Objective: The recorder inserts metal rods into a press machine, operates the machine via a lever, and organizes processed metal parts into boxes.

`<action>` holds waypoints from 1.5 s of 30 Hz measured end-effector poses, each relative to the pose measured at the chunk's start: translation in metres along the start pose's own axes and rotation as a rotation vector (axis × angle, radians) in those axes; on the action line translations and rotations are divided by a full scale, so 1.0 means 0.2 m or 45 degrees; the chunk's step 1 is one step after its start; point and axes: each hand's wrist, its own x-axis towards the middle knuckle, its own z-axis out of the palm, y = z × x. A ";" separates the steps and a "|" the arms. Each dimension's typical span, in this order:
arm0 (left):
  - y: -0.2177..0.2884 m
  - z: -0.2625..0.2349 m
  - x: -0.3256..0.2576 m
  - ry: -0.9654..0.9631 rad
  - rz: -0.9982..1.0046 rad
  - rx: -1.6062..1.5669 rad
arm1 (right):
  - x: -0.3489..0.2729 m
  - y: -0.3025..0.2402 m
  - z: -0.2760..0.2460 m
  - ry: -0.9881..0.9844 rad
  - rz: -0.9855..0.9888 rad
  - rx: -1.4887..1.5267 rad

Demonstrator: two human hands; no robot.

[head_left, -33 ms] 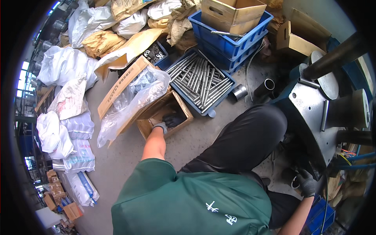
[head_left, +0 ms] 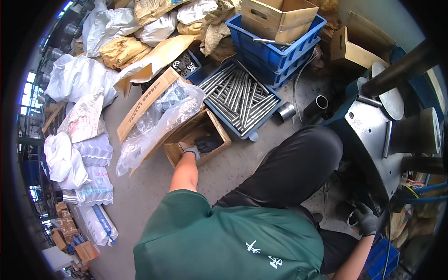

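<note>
We have our gloved left hand down inside the open cardboard box, which stands on the floor just beside the blue crate of steel rods. Well to the right of that box, our gloved right hand is near a dark tube; with the shadow, we cannot tell what either hand holds.

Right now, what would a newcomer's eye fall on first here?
Probably the jumble of metal rods in a blue crate, just above centre. Next, at its lower left, the gloved left hand is inside a cardboard box. Then comes the shiny metal plate at right, the gloved right hand below it.
</note>
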 end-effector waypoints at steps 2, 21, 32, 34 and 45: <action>0.20 0.06 0.04 -0.047 0.066 0.179 | -0.07 -0.01 -0.05 0.035 0.073 -0.032; 1.11 -1.27 -1.69 1.073 1.310 -1.020 | -0.23 -0.81 -0.22 -0.018 -0.816 0.156; 3.02 -0.96 -3.12 -0.182 2.694 -0.978 | 0.17 -0.67 -0.01 0.059 -0.790 2.022; 3.23 -0.88 -3.04 0.290 2.829 -0.793 | 0.16 -0.59 -0.01 0.227 -0.716 1.710; 3.25 -0.89 -2.99 -0.510 2.335 -1.103 | -0.06 -0.69 -0.07 -0.150 -0.419 1.571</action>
